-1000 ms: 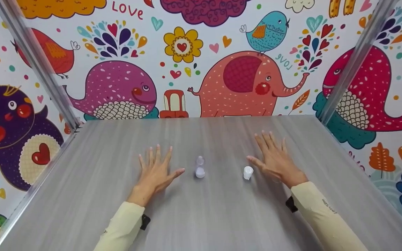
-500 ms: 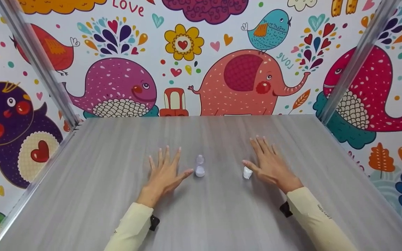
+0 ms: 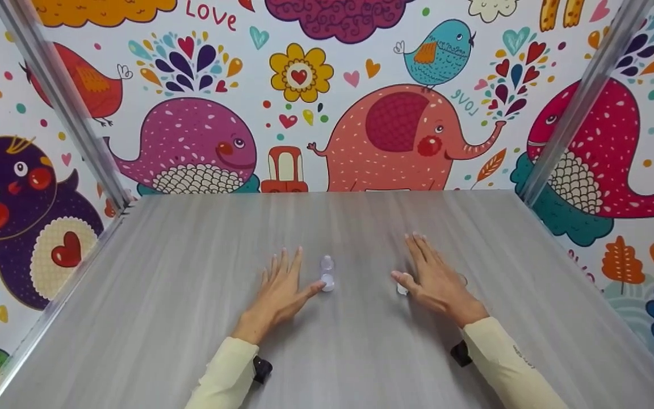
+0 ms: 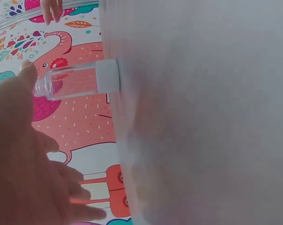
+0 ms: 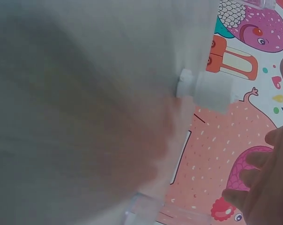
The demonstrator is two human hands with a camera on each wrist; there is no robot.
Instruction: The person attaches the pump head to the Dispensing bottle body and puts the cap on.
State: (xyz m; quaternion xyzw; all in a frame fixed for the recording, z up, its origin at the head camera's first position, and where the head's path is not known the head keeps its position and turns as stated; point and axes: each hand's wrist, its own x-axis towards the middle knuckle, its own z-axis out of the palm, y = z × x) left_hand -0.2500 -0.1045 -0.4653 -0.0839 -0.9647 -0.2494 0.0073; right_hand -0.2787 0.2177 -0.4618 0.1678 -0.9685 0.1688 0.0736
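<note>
A small clear bottle [image 3: 327,264] with a white lower part [image 4: 107,76] stands upright on the table, its narrow neck at the top. My left hand [image 3: 280,298] is just left of it, fingers straight, with the thumb tip right at the neck in the left wrist view. A short white cap-like piece [image 5: 214,91] with a small nub stands farther right. My right hand [image 3: 440,287] hovers beside that piece, fingers extended, and its thumb hides part of it in the head view. Neither hand grips anything.
A clear see-through piece [image 5: 142,209] stands on the table, mostly hidden behind my right hand in the head view. The grey table [image 3: 191,238] meets cartoon-printed walls, with metal posts [image 3: 63,108] at its back corners.
Both hands have moved inward, the left rightward to the bottle and the right leftward over the white piece. The bottle and white piece stay in place.
</note>
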